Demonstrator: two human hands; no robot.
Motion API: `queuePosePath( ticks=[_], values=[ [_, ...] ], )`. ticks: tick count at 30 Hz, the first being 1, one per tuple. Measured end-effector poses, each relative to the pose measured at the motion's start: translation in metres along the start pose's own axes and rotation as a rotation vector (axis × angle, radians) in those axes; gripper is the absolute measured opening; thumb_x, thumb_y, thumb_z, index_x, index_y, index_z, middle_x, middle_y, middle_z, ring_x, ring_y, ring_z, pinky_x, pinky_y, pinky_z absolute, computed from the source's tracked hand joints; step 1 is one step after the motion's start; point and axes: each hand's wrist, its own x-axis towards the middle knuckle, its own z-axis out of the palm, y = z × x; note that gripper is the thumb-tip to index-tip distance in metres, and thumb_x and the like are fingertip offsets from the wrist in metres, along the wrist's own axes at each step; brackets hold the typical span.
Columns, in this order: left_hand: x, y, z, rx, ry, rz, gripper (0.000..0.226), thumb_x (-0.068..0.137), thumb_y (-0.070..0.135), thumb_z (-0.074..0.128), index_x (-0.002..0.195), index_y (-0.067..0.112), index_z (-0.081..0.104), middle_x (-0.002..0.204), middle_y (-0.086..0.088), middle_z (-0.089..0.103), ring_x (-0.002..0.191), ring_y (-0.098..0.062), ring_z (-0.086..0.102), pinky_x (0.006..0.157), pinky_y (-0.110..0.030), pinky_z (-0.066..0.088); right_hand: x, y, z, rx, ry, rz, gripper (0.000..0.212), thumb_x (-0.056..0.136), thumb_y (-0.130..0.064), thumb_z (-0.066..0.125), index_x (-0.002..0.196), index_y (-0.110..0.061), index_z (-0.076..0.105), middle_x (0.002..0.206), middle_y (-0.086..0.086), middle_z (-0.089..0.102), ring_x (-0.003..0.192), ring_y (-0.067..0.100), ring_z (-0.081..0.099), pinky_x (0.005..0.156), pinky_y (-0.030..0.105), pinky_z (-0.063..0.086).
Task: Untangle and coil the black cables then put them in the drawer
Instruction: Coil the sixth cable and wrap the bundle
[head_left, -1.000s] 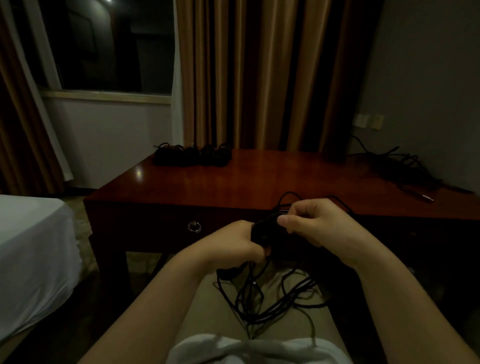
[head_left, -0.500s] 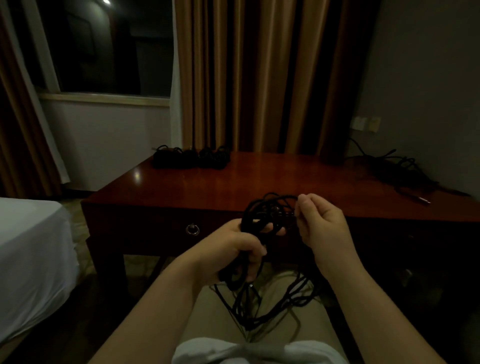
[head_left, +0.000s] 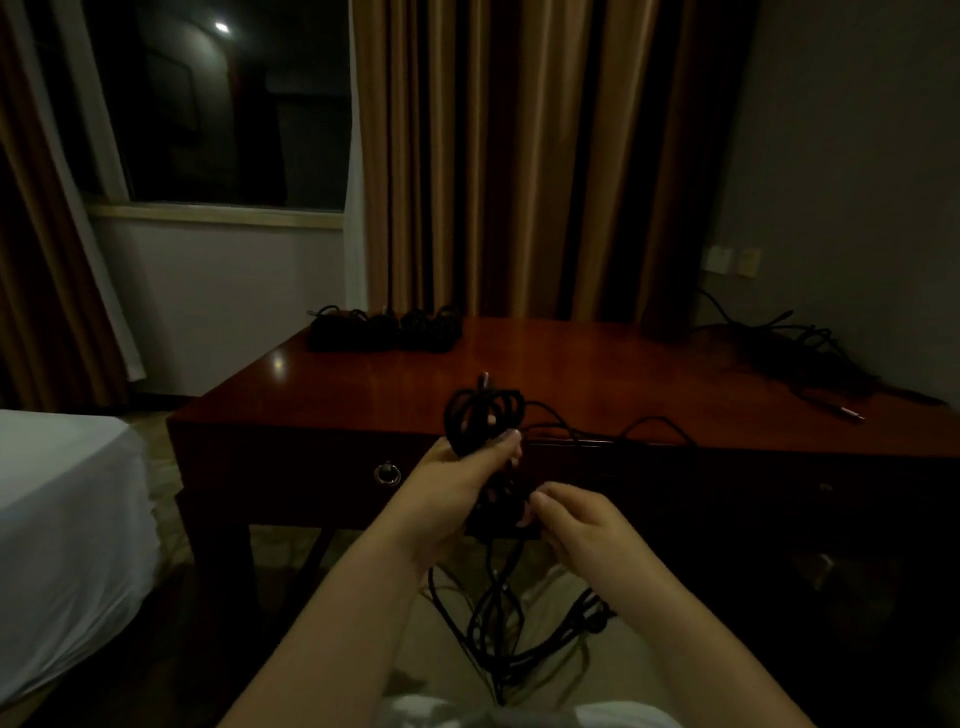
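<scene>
Coiling is the step in hand: the left hand (head_left: 457, 486) grips a bundle of black loops (head_left: 483, 421) upright, just above the near edge of the worktop (head_left: 597, 374), with its thumb clamped across the strands. The right hand (head_left: 576, 525) sits just below and to the right, its fingertips pinching the loose cable (head_left: 498, 613) where it leaves the bundle. The rest of that cable trails down in slack loops over the lap.

To do it well, I judge the left hand should hold the loops flat and even while the right feeds one arm of slack at a time, letting the cable slide through the fingers so twists run out toward the free end. The slack on the lap crosses itself, so a hard pull could tighten a knot; shaking it loose first seems safer.

Finished coils (head_left: 387, 330) lie in a row at the far left of the worktop, and a tangled pile (head_left: 789, 353) waits at the far right. The drawer (head_left: 387, 474), marked by its ring pull below the near edge, looks closed.
</scene>
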Motion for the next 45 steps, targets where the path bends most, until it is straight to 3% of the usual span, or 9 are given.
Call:
queuePosePath(
  ticks=[6, 10, 12, 14, 21, 25, 28, 34, 45],
  values=[
    [0.010, 0.021, 0.024, -0.348, 0.280, 0.293, 0.023, 0.098, 0.016, 0.047, 0.077, 0.012, 0.054, 0.049, 0.006, 0.057, 0.051, -0.010, 0.062, 0.060, -0.025, 0.051, -0.010, -0.006, 0.022, -0.122, -0.056, 0.002, 0.041, 0.100, -0.036, 0.035, 0.073, -0.015, 0.057, 0.047, -0.014, 0.046, 0.045, -0.001, 0.041, 0.052, 0.020, 0.032],
    [0.021, 0.010, 0.004, 0.585, 0.445, 0.585, 0.010, 0.097, 0.015, 0.050, 0.091, 0.008, 0.053, 0.064, 0.007, 0.052, 0.057, -0.008, 0.053, 0.055, -0.022, 0.041, -0.020, -0.036, 0.010, -0.607, -0.217, -0.044, 0.031, 0.096, -0.042, 0.046, 0.089, -0.016, 0.060, 0.082, 0.000, 0.064, 0.068, 0.014, 0.058, 0.061, 0.030, 0.043],
    [0.022, 0.000, -0.003, 1.100, 0.388, 0.537, 0.012, 0.097, 0.022, 0.049, 0.094, 0.013, 0.043, 0.079, 0.005, 0.050, 0.074, -0.017, 0.057, 0.059, -0.029, 0.040, -0.026, -0.056, -0.001, -0.690, -0.238, -0.069, 0.021, 0.094, -0.040, 0.051, 0.086, -0.024, 0.061, 0.083, -0.004, 0.063, 0.073, 0.014, 0.060, 0.064, 0.030, 0.048],
    [0.021, -0.004, -0.002, 1.228, 0.277, 0.352, 0.031, 0.094, 0.049, 0.046, 0.095, 0.018, 0.041, 0.082, 0.007, 0.050, 0.078, -0.017, 0.058, 0.061, -0.031, 0.042, -0.030, -0.069, -0.014, -0.675, -0.210, -0.104, 0.016, 0.093, -0.036, 0.053, 0.080, -0.030, 0.060, 0.080, -0.006, 0.061, 0.073, 0.011, 0.060, 0.065, 0.028, 0.048],
    [0.001, -0.002, 0.006, 0.776, -0.245, -0.056, 0.090, 0.068, 0.081, 0.016, 0.105, 0.015, 0.064, 0.089, -0.008, 0.064, 0.076, -0.013, 0.059, 0.084, -0.033, 0.048, -0.019, -0.069, -0.038, -0.479, -0.119, -0.144, 0.017, 0.088, -0.031, 0.062, 0.072, -0.025, 0.062, 0.065, -0.007, 0.056, 0.057, 0.000, 0.050, 0.055, 0.017, 0.040],
    [-0.005, 0.004, 0.001, 0.598, -0.502, -0.181, 0.049, 0.080, 0.067, 0.042, 0.088, 0.022, 0.061, 0.067, 0.007, 0.055, 0.051, -0.001, 0.050, 0.056, -0.019, 0.042, -0.016, -0.075, -0.046, -0.591, -0.181, -0.177, 0.022, 0.080, -0.039, 0.067, 0.071, -0.020, 0.063, 0.063, -0.007, 0.055, 0.055, 0.001, 0.048, 0.052, 0.018, 0.038],
    [-0.006, 0.007, -0.012, 0.528, -0.663, -0.206, 0.013, 0.078, 0.023, 0.062, 0.069, 0.018, 0.054, 0.055, 0.011, 0.052, 0.045, -0.003, 0.048, 0.049, -0.019, 0.041, -0.010, -0.077, -0.055, -0.558, -0.138, -0.162, 0.023, 0.080, -0.035, 0.068, 0.066, -0.020, 0.058, 0.050, -0.012, 0.050, 0.045, 0.000, 0.044, 0.045, 0.015, 0.033],
    [-0.009, -0.001, -0.030, 0.129, -0.486, -0.102, 0.012, 0.062, 0.005, 0.055, 0.074, 0.009, 0.053, 0.065, -0.007, 0.038, 0.044, -0.012, 0.039, 0.048, -0.026, 0.036, -0.010, -0.052, -0.062, 0.039, -0.053, -0.085, 0.030, 0.078, -0.038, 0.049, 0.069, -0.012, 0.060, 0.052, -0.006, 0.036, 0.048, 0.009, 0.031, 0.047, 0.020, 0.027],
    [-0.015, -0.025, 0.000, -0.116, -0.342, 0.002, 0.016, 0.072, 0.003, 0.054, 0.088, 0.003, 0.059, 0.051, 0.002, 0.040, 0.042, -0.011, 0.042, 0.044, -0.024, 0.041, 0.006, -0.030, -0.005, 0.277, 0.335, -0.242, 0.038, 0.097, -0.028, 0.043, 0.062, -0.014, 0.047, 0.055, 0.005, 0.041, 0.049, 0.021, 0.038, 0.049, 0.028, 0.032]
  ],
)
